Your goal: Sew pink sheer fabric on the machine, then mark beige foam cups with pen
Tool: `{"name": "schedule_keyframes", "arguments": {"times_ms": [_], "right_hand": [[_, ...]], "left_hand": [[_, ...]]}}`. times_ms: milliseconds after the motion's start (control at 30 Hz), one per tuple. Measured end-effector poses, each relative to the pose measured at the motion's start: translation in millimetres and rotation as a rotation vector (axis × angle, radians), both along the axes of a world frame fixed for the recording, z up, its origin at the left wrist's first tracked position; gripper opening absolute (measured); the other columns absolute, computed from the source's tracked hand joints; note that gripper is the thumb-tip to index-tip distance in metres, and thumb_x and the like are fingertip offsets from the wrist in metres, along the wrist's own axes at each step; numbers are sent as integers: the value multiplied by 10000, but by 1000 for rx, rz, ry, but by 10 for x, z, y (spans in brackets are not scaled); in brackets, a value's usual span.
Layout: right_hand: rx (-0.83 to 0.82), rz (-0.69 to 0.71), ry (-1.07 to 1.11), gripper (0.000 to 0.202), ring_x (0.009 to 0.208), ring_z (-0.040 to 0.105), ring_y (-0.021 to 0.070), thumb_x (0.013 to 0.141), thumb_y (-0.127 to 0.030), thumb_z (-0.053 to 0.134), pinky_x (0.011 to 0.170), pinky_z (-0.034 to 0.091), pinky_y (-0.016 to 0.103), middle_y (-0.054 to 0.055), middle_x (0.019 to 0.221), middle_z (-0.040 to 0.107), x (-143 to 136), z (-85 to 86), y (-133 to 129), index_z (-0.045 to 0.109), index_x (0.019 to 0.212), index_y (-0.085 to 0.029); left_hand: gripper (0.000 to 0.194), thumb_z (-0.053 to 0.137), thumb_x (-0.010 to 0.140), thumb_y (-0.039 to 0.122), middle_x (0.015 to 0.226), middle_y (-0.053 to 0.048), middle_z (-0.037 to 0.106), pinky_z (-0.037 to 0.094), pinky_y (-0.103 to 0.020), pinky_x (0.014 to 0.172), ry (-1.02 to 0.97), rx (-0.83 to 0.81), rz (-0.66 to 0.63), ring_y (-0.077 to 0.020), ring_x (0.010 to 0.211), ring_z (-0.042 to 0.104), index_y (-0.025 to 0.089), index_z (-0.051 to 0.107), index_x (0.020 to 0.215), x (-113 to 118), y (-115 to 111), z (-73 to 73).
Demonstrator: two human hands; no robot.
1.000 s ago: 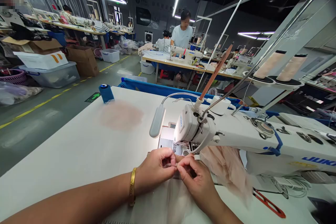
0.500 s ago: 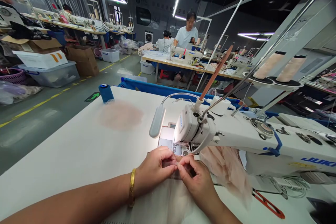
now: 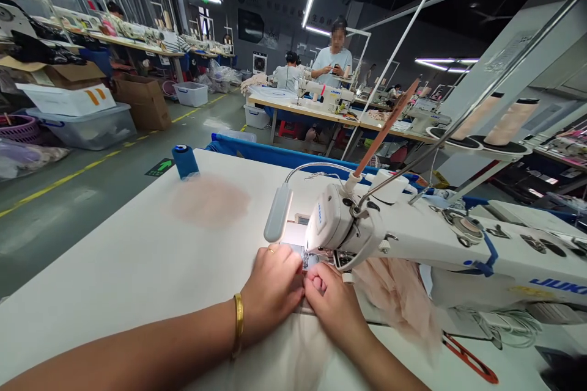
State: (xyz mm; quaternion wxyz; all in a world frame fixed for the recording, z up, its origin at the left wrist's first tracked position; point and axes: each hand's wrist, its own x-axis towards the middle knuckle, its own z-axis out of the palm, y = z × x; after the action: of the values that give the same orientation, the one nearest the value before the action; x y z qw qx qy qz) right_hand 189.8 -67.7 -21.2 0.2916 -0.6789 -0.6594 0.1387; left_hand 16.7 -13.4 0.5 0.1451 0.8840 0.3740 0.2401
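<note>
Both hands are close together just in front of the needle area of a white sewing machine (image 3: 342,220). My left hand (image 3: 275,284), with a gold bangle at the wrist, has its fingers curled down on sheer pale fabric (image 3: 300,348). Beside it, my right hand (image 3: 332,299) is closed on the same fabric, thumb against bent fingers. The fabric hangs from the hands toward me; its edge is mostly hidden by the fingers. More peach sheer fabric (image 3: 397,299) lies bunched under the machine arm, to the right of my right hand.
A lamp (image 3: 278,214) hangs left of the machine head. On the white table (image 3: 114,293) are a blue thread cone (image 3: 186,162), a round pale sheer piece (image 3: 211,201) and an orange-handled tool (image 3: 470,357). Thread cones (image 3: 511,122) stand at right. A person (image 3: 332,61) stands beyond.
My hands have gone from a fingertip pinch to a more curled grip, and my left hand has moved slightly up toward the needle. The standing person has raised a hand.
</note>
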Motion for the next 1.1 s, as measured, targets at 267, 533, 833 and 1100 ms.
{"name": "schedule_keyframes", "arguments": {"times_ms": [267,533,833,1100], "right_hand": [[106,15,-33,206,752,677,228,1017,-328,529,661,471,316,25,798,729,39,-10,4,642,868,-241],[194,250,-139,307,797,704,231,1055,-173,432,668,534,328,83,1076,742,139,-30,-100,699,1183,-256],[276,249,-316,332,697,694,216,1008,-126,428,638,551,335,114,1060,753,199,-1,-88,714,1151,-216],[333,179,-388,381,911,770,283,1055,-208,406,718,619,392,143,1193,769,226,-89,-49,736,1239,-256]], "left_hand": [[252,556,957,50,759,9,658,385,-363,731,-69,337,-259,-184,744,511,192,573,750,-56,52,-129],[260,536,1019,132,845,-17,714,431,-383,772,-13,255,-293,-187,771,588,201,634,789,-94,74,-88],[258,479,1030,131,903,-57,711,477,-379,810,12,241,-298,-209,844,618,211,651,856,-115,75,-65],[268,476,1041,174,904,-69,700,496,-375,830,-18,191,-271,-220,865,619,217,652,844,-74,110,-84]]}}
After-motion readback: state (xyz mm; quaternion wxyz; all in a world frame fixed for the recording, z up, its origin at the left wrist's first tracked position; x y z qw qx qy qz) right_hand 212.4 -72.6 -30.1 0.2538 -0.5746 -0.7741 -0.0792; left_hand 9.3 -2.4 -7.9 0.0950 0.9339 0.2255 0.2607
